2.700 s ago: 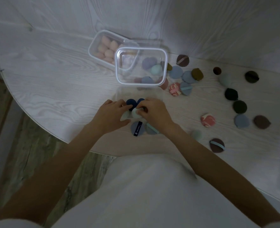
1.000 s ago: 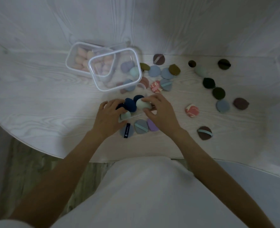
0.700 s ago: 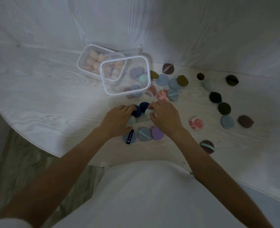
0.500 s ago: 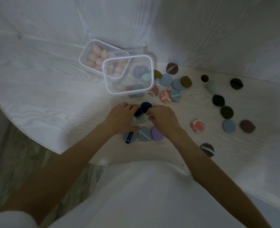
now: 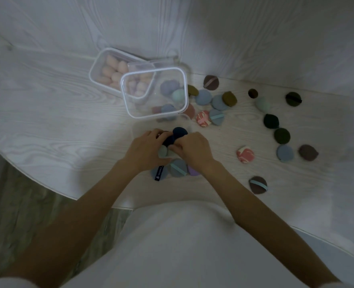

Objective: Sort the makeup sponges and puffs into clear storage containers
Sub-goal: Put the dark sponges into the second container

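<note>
Both hands meet over the near edge of the table (image 5: 47, 125): our left hand (image 5: 146, 149) curls around the dark navy sponges (image 5: 175, 135), and our right hand (image 5: 193, 148) pinches into the same cluster, where a pale mint sponge (image 5: 163, 152) shows between the thumbs. We judge the next move goes straight ahead of the knuckles, to the clear container (image 5: 155, 92) lying tilted just beyond the fingertips, its opening facing us. Behind it and to the left sits the container of pink sponges (image 5: 109, 69). Flat puffs (image 5: 178, 168) lie under our wrists; loose puffs (image 5: 284, 152) are scattered well off to the right, out of the way.
</note>
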The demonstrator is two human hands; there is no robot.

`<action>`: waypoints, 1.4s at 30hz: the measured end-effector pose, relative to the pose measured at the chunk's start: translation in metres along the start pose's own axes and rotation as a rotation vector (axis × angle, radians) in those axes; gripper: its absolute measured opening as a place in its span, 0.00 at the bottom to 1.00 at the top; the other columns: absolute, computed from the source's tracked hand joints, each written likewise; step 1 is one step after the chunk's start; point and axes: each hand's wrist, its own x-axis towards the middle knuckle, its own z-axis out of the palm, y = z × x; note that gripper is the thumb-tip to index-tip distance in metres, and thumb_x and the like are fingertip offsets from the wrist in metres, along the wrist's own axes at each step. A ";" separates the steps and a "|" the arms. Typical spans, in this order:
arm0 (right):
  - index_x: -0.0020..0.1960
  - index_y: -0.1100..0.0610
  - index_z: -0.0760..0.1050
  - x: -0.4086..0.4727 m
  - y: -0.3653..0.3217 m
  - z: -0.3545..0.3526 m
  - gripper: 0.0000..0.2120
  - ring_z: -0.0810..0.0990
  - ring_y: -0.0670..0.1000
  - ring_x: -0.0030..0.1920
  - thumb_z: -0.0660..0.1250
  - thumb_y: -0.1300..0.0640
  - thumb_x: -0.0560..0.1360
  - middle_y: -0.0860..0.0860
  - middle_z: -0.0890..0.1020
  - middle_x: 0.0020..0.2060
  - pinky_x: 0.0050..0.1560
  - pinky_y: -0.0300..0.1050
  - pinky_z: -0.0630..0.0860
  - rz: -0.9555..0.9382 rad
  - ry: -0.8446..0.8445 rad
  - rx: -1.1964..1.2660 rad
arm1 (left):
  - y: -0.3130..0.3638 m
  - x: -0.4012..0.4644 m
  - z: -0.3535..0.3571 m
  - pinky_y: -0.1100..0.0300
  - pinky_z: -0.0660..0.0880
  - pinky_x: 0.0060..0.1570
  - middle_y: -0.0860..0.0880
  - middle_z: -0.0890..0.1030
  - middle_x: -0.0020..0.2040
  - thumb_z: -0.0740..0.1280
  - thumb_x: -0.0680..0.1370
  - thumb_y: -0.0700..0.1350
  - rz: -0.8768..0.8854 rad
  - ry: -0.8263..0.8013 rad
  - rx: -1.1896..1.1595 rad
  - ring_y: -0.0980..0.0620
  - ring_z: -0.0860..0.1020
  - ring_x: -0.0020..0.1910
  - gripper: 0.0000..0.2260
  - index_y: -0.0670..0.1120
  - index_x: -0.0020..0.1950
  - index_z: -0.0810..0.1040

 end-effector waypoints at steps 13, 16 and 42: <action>0.62 0.57 0.74 -0.053 0.153 -0.023 0.15 0.75 0.58 0.52 0.60 0.57 0.77 0.58 0.79 0.54 0.52 0.46 0.68 0.470 0.463 0.154 | 0.035 0.016 0.014 0.53 0.76 0.47 0.47 0.79 0.58 0.73 0.65 0.61 -0.010 0.138 -0.030 0.45 0.77 0.54 0.32 0.45 0.64 0.74; 0.65 0.57 0.72 -0.037 0.194 -0.035 0.18 0.70 0.64 0.61 0.58 0.54 0.76 0.63 0.73 0.62 0.63 0.55 0.64 0.491 0.360 0.015 | 0.047 0.030 0.013 0.53 0.75 0.47 0.47 0.79 0.58 0.73 0.66 0.62 -0.017 0.129 -0.024 0.46 0.77 0.55 0.32 0.46 0.65 0.74; 0.39 0.63 0.79 -0.012 0.082 -0.038 0.07 0.79 0.58 0.38 0.70 0.72 0.64 0.58 0.80 0.37 0.31 0.41 0.65 -0.021 0.022 -0.206 | 0.056 0.046 0.015 0.57 0.73 0.37 0.49 0.79 0.52 0.75 0.63 0.61 -0.030 0.125 0.033 0.47 0.78 0.46 0.31 0.47 0.60 0.76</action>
